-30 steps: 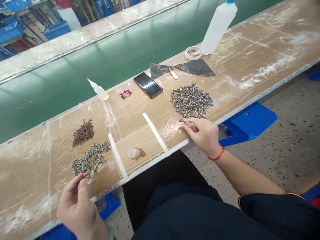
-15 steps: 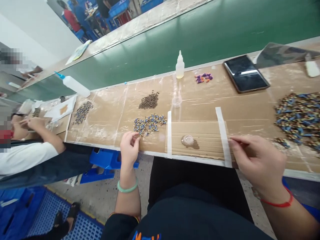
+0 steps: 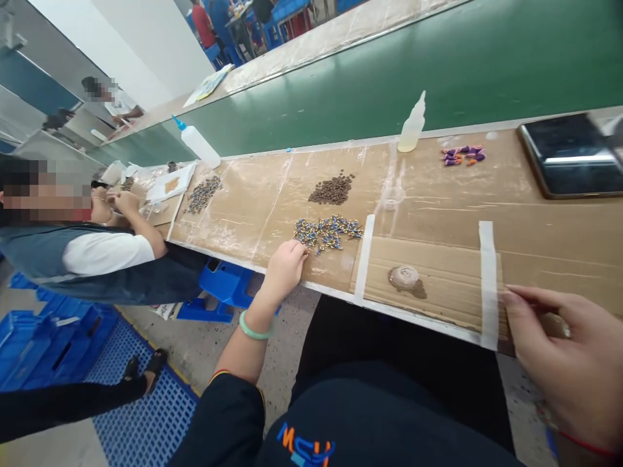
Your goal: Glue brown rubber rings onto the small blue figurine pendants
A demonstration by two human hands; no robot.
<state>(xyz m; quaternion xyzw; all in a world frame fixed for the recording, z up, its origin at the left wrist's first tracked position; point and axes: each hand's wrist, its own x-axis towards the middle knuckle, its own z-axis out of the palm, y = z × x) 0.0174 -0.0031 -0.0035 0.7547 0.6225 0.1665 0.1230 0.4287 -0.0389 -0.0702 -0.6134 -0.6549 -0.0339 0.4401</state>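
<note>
My left hand (image 3: 287, 269), with a green bangle at the wrist, rests curled at the table's front edge. Its fingertips lie just below a loose heap of small blue-and-brass crimp terminals (image 3: 327, 233). Whether those fingers hold anything is hidden. My right hand (image 3: 559, 357) lies at the lower right over the cardboard strip (image 3: 428, 285), fingers bent, with nothing clearly visible in them. A small heap of brown beads (image 3: 332, 189) sits behind the terminals. Purple-and-orange small pieces (image 3: 460, 155) lie further right.
A dropper bottle (image 3: 413, 126), a phone (image 3: 569, 155), white tape strips (image 3: 365, 259) and a clear blob (image 3: 405, 277) share the cardboard-covered bench (image 3: 243, 220). A green belt (image 3: 389, 84) runs behind it. A co-worker (image 3: 97, 253) sits at left beyond a blue stool (image 3: 224, 285).
The view has swung left along the bench, pushing the large terminal heap out of view. My left hand has come up to the smaller heap, and my right hand has slid toward the lower right.
</note>
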